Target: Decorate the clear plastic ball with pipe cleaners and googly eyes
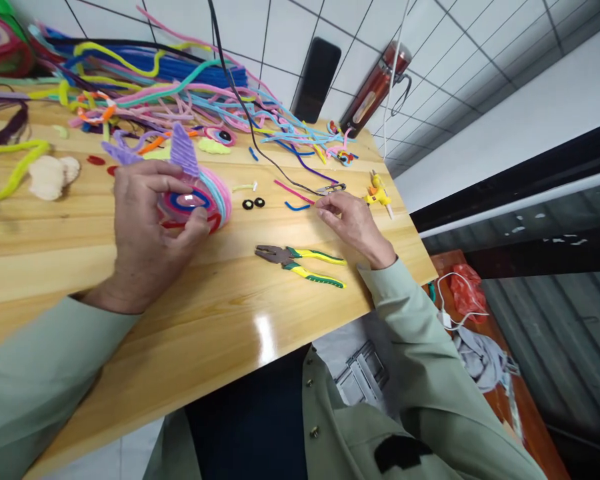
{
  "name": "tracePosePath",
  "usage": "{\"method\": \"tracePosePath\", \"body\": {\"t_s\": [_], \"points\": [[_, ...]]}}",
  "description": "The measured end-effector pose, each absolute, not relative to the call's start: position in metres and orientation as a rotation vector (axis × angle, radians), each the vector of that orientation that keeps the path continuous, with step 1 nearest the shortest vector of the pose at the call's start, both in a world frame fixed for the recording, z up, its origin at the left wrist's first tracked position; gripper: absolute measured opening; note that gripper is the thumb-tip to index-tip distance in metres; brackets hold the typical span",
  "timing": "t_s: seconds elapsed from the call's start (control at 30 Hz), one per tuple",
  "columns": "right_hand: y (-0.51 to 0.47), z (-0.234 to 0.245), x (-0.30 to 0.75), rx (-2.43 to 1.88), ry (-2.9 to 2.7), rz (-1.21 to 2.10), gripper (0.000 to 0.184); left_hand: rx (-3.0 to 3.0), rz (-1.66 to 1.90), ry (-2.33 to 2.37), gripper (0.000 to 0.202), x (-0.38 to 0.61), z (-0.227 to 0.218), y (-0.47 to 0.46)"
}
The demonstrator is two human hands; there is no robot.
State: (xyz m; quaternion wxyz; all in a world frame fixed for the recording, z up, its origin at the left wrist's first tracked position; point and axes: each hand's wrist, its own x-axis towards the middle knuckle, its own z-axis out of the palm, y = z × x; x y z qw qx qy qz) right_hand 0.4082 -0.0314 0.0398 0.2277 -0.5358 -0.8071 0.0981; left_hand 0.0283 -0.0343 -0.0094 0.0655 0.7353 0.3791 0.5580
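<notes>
My left hand (147, 233) is wrapped round a coiled pipe-cleaner figure (200, 193) in pink, blue and red, with a purple ear-like piece standing up from it; it rests on the wooden table (220, 313). My right hand (353, 220) lies further right on the table, fingertips pinched at the end of a short pink pipe-cleaner piece (294, 192). A short blue piece (297, 207) lies just left of those fingers. Two small black eye discs (253, 203) sit between my hands. Pliers with yellow-green handles (303, 259) lie in front of my right hand.
A big tangle of coloured pipe cleaners (170, 93) covers the table's far side. A black cable (240, 100) runs across it. A dark phone (317, 79) and a reddish flask (375, 87) lean on the tiled wall. A yellow glue gun (379, 193) lies near the right edge.
</notes>
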Motion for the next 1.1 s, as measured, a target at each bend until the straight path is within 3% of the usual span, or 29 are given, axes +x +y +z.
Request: {"method": "tracePosePath", "body": {"t_s": [0.23,0.57,1.1], "points": [[-0.013,0.031,0.386,-1.438,-2.394,0.271,0.023,2.208,1.684,1.182,0.026,0.033,-0.005,-0.037],[-0.008,0.038,0.365,-1.243,-2.522,0.302,0.024,2.221,1.694,1.177,0.031,0.036,-0.005,-0.037],[0.051,0.028,0.294,-1.297,-2.699,0.020,0.023,2.154,1.618,1.267,0.020,0.039,-0.009,-0.039]]}}
